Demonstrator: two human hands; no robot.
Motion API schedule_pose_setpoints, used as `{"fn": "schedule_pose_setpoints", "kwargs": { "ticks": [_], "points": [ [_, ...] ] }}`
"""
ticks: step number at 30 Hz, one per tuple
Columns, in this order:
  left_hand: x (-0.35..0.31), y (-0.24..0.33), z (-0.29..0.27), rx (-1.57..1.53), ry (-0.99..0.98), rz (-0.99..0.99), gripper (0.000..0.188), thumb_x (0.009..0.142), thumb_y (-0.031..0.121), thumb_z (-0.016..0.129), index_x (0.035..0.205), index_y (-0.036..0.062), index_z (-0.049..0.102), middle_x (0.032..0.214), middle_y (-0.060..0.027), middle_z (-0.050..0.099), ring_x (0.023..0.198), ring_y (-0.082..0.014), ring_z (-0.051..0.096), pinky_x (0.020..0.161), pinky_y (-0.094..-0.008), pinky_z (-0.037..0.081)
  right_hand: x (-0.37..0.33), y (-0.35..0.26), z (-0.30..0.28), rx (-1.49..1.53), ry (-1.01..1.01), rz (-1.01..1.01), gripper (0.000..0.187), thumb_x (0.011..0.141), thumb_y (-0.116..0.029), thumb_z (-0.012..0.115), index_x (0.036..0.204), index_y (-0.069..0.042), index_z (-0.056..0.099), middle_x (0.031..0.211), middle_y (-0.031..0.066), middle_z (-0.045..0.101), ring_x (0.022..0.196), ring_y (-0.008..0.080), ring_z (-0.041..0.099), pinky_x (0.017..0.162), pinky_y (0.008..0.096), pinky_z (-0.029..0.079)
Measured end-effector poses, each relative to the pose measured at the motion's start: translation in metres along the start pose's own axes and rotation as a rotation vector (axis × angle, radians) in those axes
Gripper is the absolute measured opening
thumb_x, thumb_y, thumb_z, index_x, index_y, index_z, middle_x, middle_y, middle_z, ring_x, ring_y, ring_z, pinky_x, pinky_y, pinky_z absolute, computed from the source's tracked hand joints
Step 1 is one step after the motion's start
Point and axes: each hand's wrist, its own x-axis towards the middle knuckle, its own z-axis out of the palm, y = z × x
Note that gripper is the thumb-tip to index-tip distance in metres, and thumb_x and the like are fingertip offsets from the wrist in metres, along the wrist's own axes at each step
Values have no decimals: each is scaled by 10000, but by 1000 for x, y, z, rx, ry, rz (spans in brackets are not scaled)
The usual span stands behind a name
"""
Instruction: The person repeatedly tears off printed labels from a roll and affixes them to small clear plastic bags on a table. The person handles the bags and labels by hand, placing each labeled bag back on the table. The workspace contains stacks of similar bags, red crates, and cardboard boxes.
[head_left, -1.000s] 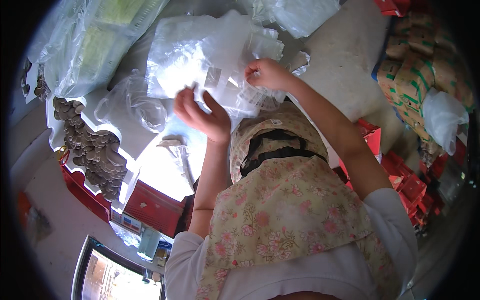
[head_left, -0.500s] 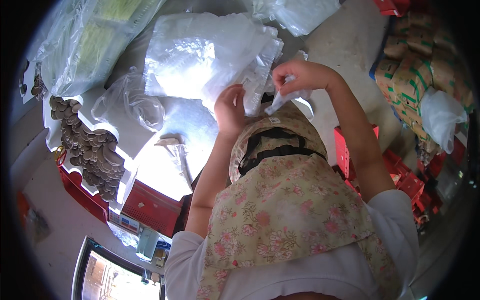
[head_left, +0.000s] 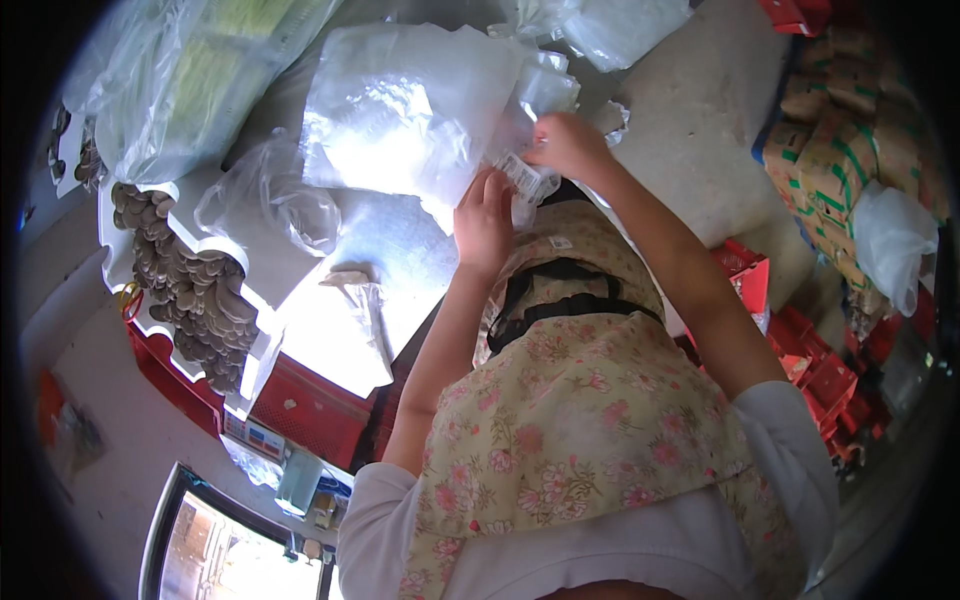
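A stack of clear plastic bags [head_left: 385, 120] lies on the table in front of me, shiny with glare. At its right edge is a plastic piece with a white printed label [head_left: 524, 178]. My left hand [head_left: 485, 225] grips the bags' near edge, its fingers bent beside the label. Just above and right of the label, my right hand [head_left: 572, 148] is closed in a pinch on the plastic; its fingertips are partly hidden. Left of the stack lies a loose crumpled clear bag [head_left: 275, 200]. Nearer me is a small filled clear bag [head_left: 362, 310].
Grey-brown oyster mushrooms [head_left: 200, 300] fill a white scalloped tray at left, over a red crate [head_left: 310, 410]. A large plastic bag with yellowish-green contents [head_left: 215, 85] stands far left. Taped brown packages [head_left: 825, 130] are stacked right, with red bins [head_left: 815, 370] below.
My right hand has come down and left to the labelled edge of the bags; the crumpled plastic it held no longer hangs below it. My left hand has shifted slightly right.
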Motion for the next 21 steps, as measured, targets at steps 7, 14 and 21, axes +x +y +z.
{"fn": "schedule_pose_setpoints", "kwargs": {
  "ticks": [7,14,21],
  "points": [
    [11,1,-14,-106,18,21,48,775,21,665,775,11,618,857,-115,648,768,-330,620,681,-380,507,-44,16,-84,404,-468,-170,131,752,-122,696,813,-18,645,853,46,668,821,130,611,786,295,479],
    [27,-24,-51,-488,161,-590,147,921,75,589,942,-51,661,895,-117,675,731,-179,611,692,-264,478,-13,-11,-35,518,-621,-366,151,802,-125,684,916,-28,666,887,44,674,867,129,620,822,292,474],
    [8,22,-28,-23,132,68,184,874,23,572,1056,11,551,991,-167,645,890,-341,616,776,-408,494,14,-2,28,192,47,-139,168,756,-169,723,859,-37,700,815,131,690,744,234,668,696,343,510]
  ]
}}
